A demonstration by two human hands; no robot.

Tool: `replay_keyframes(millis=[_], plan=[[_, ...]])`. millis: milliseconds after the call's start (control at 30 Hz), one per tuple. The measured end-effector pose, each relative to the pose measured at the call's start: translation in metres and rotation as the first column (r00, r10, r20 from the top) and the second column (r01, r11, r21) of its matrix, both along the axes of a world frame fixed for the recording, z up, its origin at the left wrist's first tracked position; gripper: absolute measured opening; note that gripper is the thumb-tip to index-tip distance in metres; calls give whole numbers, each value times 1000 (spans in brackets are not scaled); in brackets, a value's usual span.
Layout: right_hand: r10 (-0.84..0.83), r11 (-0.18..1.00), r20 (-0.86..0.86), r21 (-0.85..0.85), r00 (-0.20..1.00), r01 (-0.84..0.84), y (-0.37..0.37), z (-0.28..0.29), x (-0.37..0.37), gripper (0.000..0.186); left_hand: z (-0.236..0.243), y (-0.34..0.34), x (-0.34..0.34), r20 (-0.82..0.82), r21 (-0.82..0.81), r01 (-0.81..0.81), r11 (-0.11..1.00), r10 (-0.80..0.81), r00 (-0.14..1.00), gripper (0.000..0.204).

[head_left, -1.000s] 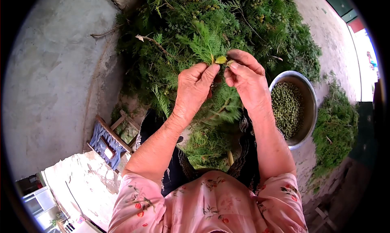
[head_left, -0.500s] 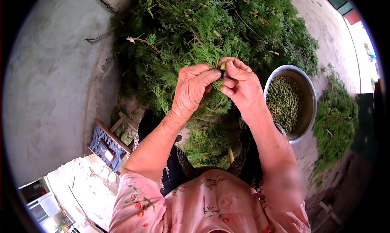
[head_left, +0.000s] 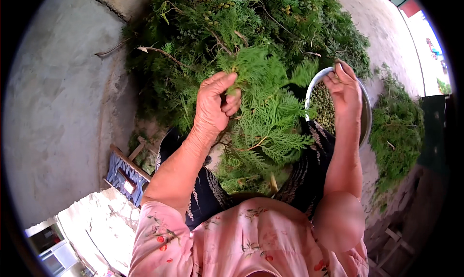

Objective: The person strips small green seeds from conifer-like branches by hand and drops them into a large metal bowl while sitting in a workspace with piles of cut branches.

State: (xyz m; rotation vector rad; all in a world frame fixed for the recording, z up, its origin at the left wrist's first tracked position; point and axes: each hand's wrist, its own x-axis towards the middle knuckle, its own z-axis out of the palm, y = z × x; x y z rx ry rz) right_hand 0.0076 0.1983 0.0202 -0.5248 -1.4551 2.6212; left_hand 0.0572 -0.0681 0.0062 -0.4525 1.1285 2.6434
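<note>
My left hand (head_left: 217, 98) is closed round the stem end of a green arborvitae branch (head_left: 270, 117). The branch's flat, feathery sprays fan out to the right and down over my knees. Over the rim of a metal basin (head_left: 369, 115) on the right is my right hand (head_left: 344, 93), palm showing and fingers loosely apart, with nothing visible in them. Small round green cones (head_left: 322, 105) lie in the basin, partly hidden by my right hand and forearm.
A large heap of arborvitae branches (head_left: 193, 30) with cones lies ahead, beside a grey concrete surface (head_left: 63, 84) on the left. Beyond the basin is a smaller pile of greenery (head_left: 398, 137). A wooden-framed stool (head_left: 128, 170) with a woven blue seat stands at lower left.
My hands were together at the branch and have parted. The right one has moved right, over the basin. The left one still holds the branch, whose sprays now spread out further right.
</note>
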Motion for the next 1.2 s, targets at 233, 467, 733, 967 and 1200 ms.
replay_keyframes(millis=[233, 467, 733, 967, 1200], plan=[[-308, 225, 30, 974, 951, 42, 177, -88, 11, 25, 5, -9, -10, 39, 6, -206, 978, 206, 978, 14], [-771, -314, 96, 802, 629, -508, 223, -121, 22, 26, -5, -13, -18, -24, 128, -215, 968, 220, 975, 11], [-490, -103, 26, 991, 872, -87, 171, -84, 21, 56, -13, -2, -26, 72, 197, -224, 954, 214, 974, 7], [630, -249, -26, 940, 776, 234, -70, 7, 93, 57, -28, -9, -24, 182, 120, -393, 912, 369, 912, 14], [729, 21, -269, 928, 629, 373, -94, -39, 88, 34, -26, 7, -17, 206, 125, -246, 961, 217, 954, 23]])
